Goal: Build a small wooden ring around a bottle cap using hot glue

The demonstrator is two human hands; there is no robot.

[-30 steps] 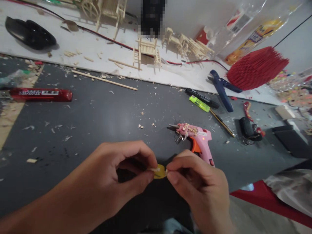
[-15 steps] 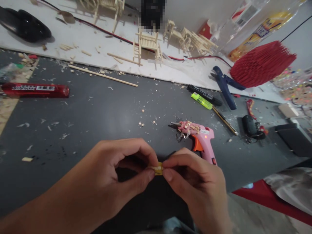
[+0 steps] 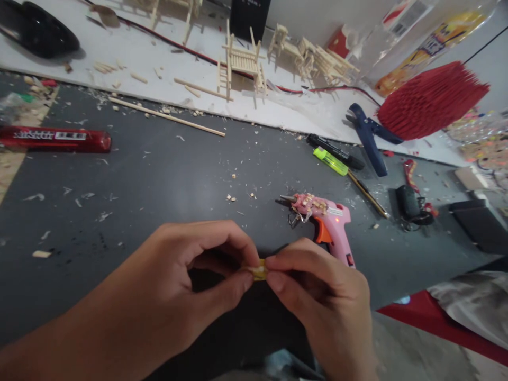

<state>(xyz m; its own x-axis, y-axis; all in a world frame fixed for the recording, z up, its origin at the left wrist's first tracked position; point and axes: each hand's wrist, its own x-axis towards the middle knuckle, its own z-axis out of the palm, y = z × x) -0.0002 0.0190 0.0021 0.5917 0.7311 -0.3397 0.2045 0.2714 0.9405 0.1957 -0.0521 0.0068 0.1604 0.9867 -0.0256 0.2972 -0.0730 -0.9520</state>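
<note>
My left hand [image 3: 186,286] and my right hand [image 3: 321,301] meet low in the middle of the view, both pinched on a small yellow piece [image 3: 259,271] between thumbs and forefingers. Most of the piece is hidden by my fingertips. Just beyond my right hand a pink glue gun [image 3: 323,219] with an orange trigger lies on the dark grey mat [image 3: 166,185], its nozzle pointing left.
A red tube [image 3: 53,139] lies at the left. A green lighter [image 3: 330,161], a black pen [image 3: 335,151], blue clippers [image 3: 369,137] and a black plug [image 3: 408,203] sit at the right. Small wooden stick chairs [image 3: 240,61], loose sticks [image 3: 166,116] and a red folded-paper object [image 3: 431,100] stand behind.
My fingertips have closed further over the yellow piece, so less of it shows. The view has shifted slightly; the hands stay in place.
</note>
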